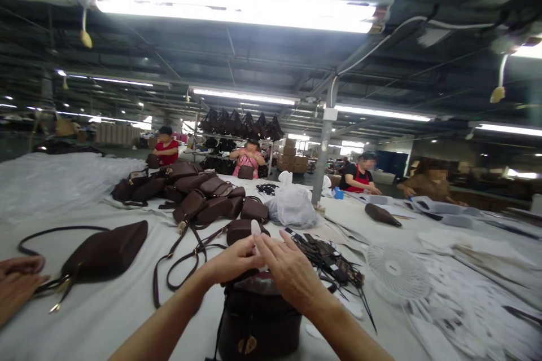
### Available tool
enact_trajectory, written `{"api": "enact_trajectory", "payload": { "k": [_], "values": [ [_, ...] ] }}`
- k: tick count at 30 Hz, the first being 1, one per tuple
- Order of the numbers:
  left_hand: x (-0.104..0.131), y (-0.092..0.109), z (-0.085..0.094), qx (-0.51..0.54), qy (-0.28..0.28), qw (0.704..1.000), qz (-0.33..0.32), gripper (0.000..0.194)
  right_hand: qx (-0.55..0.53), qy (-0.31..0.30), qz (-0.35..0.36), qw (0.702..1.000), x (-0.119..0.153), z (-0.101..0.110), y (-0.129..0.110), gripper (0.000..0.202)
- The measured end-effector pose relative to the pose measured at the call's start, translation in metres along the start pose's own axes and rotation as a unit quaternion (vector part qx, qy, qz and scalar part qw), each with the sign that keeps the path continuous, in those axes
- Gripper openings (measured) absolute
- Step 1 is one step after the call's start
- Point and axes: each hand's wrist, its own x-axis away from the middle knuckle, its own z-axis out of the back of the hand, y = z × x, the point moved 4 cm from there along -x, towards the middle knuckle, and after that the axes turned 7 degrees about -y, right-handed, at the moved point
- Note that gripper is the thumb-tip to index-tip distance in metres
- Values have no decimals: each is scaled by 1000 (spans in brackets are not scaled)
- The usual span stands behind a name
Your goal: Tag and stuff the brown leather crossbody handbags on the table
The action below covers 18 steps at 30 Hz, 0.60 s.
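My left hand [235, 259] and my right hand [292, 271] meet above a dark brown handbag [260, 321] standing upright in front of me, with a gold-coloured clasp on its front. The bag's top is open and its lining partly shows. A small white piece [255, 227] sticks up at my left fingertips, which are pinched together; its lower part is hidden. My right fingers are stretched out flat against the left fingertips. Just beyond them lies another brown bag [241, 230] with a long strap [169, 259].
At left, another person's hands [21, 276] touch the strap of a brown bag [105, 251]. Piled bags [203, 194] and a white plastic sack [292, 203] stand ahead. Black tags with cords [330, 256], a white fan [398, 271] and white pieces [461, 299] lie right. Several co-workers sit beyond.
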Motion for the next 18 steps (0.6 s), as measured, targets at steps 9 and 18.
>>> {"api": "enact_trajectory", "payload": {
  "k": [9, 18],
  "values": [
    [23, 21, 2, -359, 243, 898, -75, 21, -119, -227, -168, 952, -4, -13, 11, 17],
    [38, -48, -76, -485, 119, 866, -12, 45, -318, -219, -125, 914, -14, -14, 29, 11]
  ]
}}
